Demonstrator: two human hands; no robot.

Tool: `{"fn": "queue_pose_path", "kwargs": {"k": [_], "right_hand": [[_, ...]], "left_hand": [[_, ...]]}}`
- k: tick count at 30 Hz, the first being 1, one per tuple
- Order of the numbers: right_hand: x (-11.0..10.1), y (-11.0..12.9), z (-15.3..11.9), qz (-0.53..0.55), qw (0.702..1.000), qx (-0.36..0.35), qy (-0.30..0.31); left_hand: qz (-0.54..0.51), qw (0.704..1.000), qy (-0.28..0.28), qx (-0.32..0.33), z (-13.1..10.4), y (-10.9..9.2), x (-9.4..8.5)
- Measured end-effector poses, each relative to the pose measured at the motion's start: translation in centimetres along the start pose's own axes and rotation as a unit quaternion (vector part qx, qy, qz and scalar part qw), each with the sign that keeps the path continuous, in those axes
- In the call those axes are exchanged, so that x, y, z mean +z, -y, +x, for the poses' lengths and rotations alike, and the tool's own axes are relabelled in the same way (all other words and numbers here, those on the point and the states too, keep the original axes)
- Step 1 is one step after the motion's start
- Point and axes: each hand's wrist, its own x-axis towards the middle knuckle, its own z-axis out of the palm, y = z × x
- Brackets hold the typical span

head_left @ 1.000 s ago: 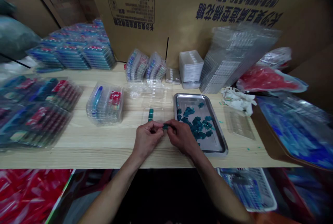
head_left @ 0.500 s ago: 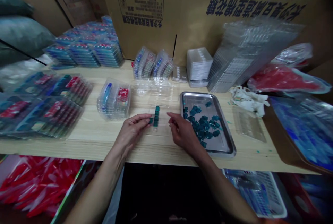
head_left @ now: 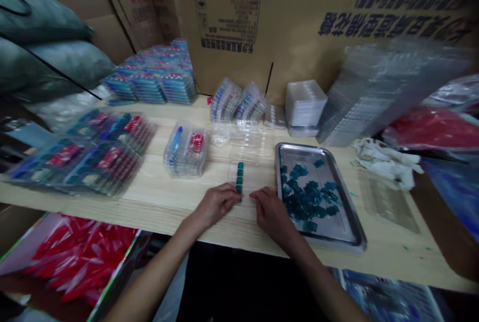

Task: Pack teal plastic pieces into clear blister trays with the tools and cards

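A column of dark green pieces point(head_left: 240, 177) sits in a clear plastic tray point(head_left: 258, 175) on the wooden table. At the lower end of that column, my left hand point(head_left: 219, 205) is closed, thumb and fingertips pinched together; what they hold, if anything, is too small to name. My right hand point(head_left: 271, 212) hovers over the clear tray's right side with its fingers curled, thumb and index tip close together, and whatever may lie between them cannot be made out. Beside it lies a metal tray point(head_left: 346, 197) with many loose green pieces point(head_left: 310, 195).
Left of the hands stands a stack of filled clear packs point(head_left: 185, 150), with more packs point(head_left: 108, 155) farther left. Clear empty trays point(head_left: 366, 92), a white cloth point(head_left: 387, 160) and a large carton point(head_left: 292, 23) are behind and right. Red packets point(head_left: 86, 257) lie below the table edge.
The view has shifted, so the table things appear farther right. My left hand has moved down along the green column, which now shows several pieces in line. My right hand is lower beside the clear tray.
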Motion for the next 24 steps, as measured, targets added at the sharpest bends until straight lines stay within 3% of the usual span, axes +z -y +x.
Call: {"fn": "queue_pose_path", "kwargs": {"k": [3,5,8,10,13,18,21,23,24], "right_hand": [[0.2,-0.1,-0.3,0.002,1.0,-0.026,-0.003],[0.5,-0.4,-0.8,-0.004,0.998,-0.052,-0.017],[1.2,-1.4,-1.7,-0.029,0.994,-0.091,-0.057],[1.7,-2.2,-2.2,-0.043,0.992,-0.095,-0.077],[2.1,-2.9,-2.5,-0.041,0.992,-0.085,-0.084],[1.0,-2.3,-2.4,0.029,0.995,-0.082,-0.043],[0.5,-1.6,-2.5,0.032,0.995,-0.086,-0.033],[0.1,-1.1,-2.3,0.02,0.995,-0.085,-0.038],[-0.1,-0.7,-1.9,0.015,0.996,-0.083,-0.041]], "left_hand": [[0.053,0.998,-0.011,0.017,-1.1,-0.4,0.6],[0.08,0.995,-0.059,0.006,-1.7,-1.1,0.9],[0.094,0.974,-0.18,-0.096,-2.3,-2.0,1.5],[0.077,0.958,-0.219,-0.17,-2.2,-2.1,2.0],[0.037,0.948,-0.226,-0.222,-1.5,-1.6,2.6],[0.015,0.936,-0.201,-0.288,-0.7,-1.5,3.0],[0.11,0.947,-0.2,-0.224,-0.8,-2.8,0.8],[0.194,0.936,-0.242,-0.164,-0.4,-3.5,-2.8],[0.241,0.913,-0.285,-0.164,0.0,-3.7,-5.1]]}}
